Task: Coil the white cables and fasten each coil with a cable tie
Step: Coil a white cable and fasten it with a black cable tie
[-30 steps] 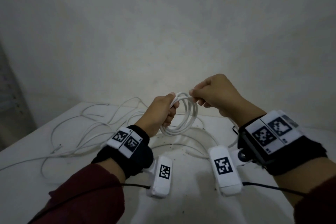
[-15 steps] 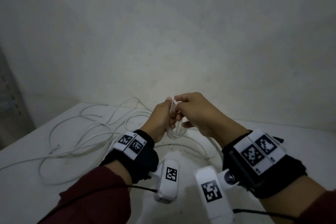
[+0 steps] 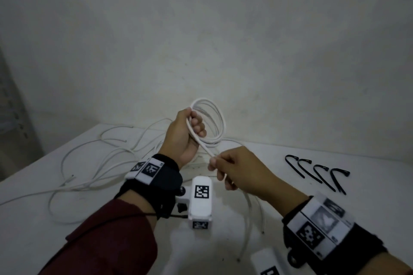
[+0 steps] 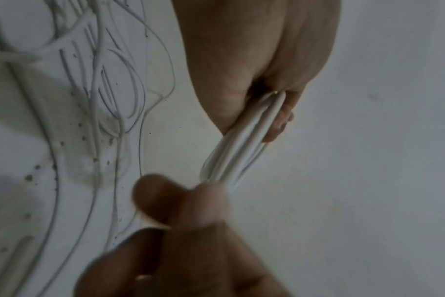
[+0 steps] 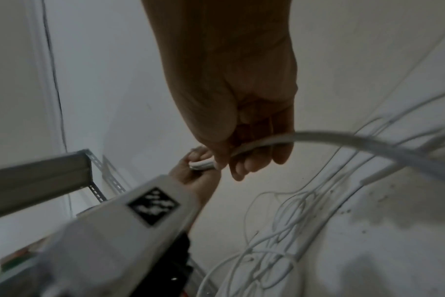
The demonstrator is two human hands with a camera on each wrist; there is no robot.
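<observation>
White cable half coiled, free run held below and right of the coil.

Head view: the left hand (image 3: pixel 186 138) grips an upright coil (image 3: pixel 211 124) above the counter (image 3: pixel 31 214); the right hand (image 3: pixel 237 172), nearer the camera, pinches the free run (image 3: pixel 202 143), which slants down-right from the coil, so the next loop must travel up and left. Cable ties (image 3: pixel 317 173) lie well right; loose cables (image 3: pixel 93 163) lie left.
Left wrist view: coil strands (image 4: pixel 244 140) are seen edge-on between curled fingers (image 4: pixel 280 122); the right hand is blurred.
Right wrist view: the cable (image 5: pixel 318 138) crosses under curled fingers (image 5: pixel 252 160), with its tail cut off at right.
</observation>
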